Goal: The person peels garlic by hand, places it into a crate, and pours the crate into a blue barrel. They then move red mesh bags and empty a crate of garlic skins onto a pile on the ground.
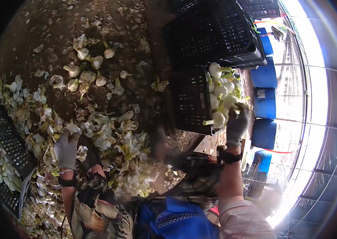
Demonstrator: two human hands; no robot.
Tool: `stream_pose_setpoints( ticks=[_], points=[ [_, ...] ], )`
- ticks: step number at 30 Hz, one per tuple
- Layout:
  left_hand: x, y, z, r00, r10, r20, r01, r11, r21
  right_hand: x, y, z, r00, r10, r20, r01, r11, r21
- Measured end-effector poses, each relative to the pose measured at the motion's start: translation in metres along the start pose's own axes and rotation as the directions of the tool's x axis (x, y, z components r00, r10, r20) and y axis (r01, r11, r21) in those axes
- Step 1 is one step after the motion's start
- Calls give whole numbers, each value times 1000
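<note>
My left hand (67,148), in a grey glove, is low over the heap of pale peelings (114,129). Its fingers are bent together at a pale leafy scrap, and what they hold is too unclear to name. My right hand (238,122), also gloved, reaches to the edge of a black crate (188,99) filled with white bulbs (220,91) with short green stems. The fingers of that hand are curled at the bulbs beside a greenish piece; what is inside them is hidden.
Stacked black crates (212,36) stand beyond the bulb crate. Untrimmed bulbs (87,77) lie on the dirt floor. At the far left is another black crate (15,147) with pale green pieces. Blue containers (264,103) line the right side. Blue cloth (176,219) lies near my body.
</note>
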State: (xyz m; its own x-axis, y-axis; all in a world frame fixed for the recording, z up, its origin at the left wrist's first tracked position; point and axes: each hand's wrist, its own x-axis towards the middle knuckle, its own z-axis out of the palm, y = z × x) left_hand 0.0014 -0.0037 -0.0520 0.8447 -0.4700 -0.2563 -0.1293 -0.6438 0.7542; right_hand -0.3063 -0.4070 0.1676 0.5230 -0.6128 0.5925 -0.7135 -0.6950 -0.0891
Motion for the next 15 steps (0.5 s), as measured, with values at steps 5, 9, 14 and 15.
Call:
stream_pose_setpoints(
  ticks=[5,9,14,15],
  points=[
    [3,6,-4,1000,-5,-20,9,985,175,-11,-52,14,992,10,129,-15,999,34],
    [6,1,7,984,178,-14,-178,984,16,-8,-128,97,916,-187,355,5,890,456],
    [6,16,-2,986,-64,153,79,993,-92,-43,-165,296,804,-341,487,6,824,567],
    [7,17,-3,985,-20,174,32,997,-68,-54,-164,335,807,-377,455,76,830,553]
  ],
)
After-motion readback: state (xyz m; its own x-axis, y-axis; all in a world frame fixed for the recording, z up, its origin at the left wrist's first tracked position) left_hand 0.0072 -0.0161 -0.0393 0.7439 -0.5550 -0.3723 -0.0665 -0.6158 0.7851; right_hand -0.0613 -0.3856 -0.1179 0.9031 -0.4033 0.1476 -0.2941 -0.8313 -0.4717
